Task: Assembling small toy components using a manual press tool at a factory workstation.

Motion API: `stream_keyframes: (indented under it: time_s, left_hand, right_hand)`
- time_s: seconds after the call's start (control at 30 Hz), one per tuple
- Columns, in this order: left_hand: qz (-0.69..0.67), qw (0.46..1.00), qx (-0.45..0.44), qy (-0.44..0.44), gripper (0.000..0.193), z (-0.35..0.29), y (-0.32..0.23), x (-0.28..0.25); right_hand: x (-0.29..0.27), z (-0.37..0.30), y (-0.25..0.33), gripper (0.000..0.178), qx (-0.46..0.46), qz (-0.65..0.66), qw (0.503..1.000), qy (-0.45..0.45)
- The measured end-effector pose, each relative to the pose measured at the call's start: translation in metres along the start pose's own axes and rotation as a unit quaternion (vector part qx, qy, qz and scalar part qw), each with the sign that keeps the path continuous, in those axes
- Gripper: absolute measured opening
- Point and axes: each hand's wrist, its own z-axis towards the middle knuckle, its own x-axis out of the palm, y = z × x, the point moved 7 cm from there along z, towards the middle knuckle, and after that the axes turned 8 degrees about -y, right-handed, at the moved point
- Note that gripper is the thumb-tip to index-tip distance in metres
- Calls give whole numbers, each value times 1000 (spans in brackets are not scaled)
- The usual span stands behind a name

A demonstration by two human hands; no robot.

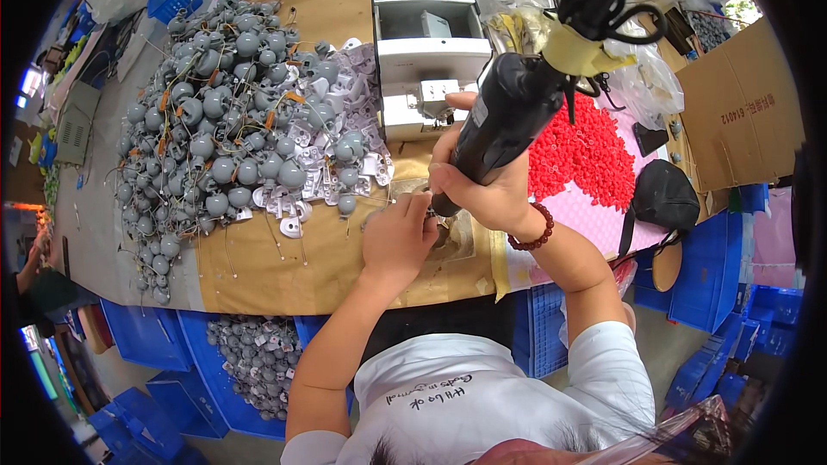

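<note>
Right hand (pixel 491 196): wrapped round the body of the black electric screwdriver (pixel 504 116), thumb on the near side, one fingertip showing past the far side. Grip is closed on the tool. Screwdriver is tilted, lower end down by my left hand, upper end running up right to yellow tape (pixel 570 50) and looped black cord (pixel 642 24).

Left hand (pixel 398 239): fingers bent and bunched right at the tool's lower end, low over the brown table cover (pixel 267 271). Can't tell if it's pinching a part; fingers hide it.

Left of me: big heap of grey ball-shaped housings (pixel 248 43) with thin wires, white plastic parts (pixel 336 133) along its right side. Straight ahead: white box-shaped machine (pixel 433 58), just beyond the tool's lower end. Right: pile of small red parts (pixel 573 155) on a pink sheet (pixel 603 237), black cap (pixel 665 195) near it, cardboard box (pixel 741 108) farther right.

Beaded bracelet (pixel 531 243) on my right wrist. Below the table edge, left: blue bin (pixel 200 349) holding more grey housings.
</note>
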Motion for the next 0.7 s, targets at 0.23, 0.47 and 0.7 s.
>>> stream_keyframes:
  time_s: [0.23, 0.47, 0.7]
  left_hand:
    - [-5, 1000, 10, -7, 32, -2, 2, 0]
    - [-30, 999, 8, -9, 31, 0, 3, 0]
    - [-48, 999, 6, -8, 36, -2, 7, -3]
  right_hand:
    - [4, -8, 3, 71, -21, -33, 998, 50]
    - [9, -28, -5, 50, -51, -69, 989, 119]
    - [12, -39, -3, 47, -20, 84, 989, 117]
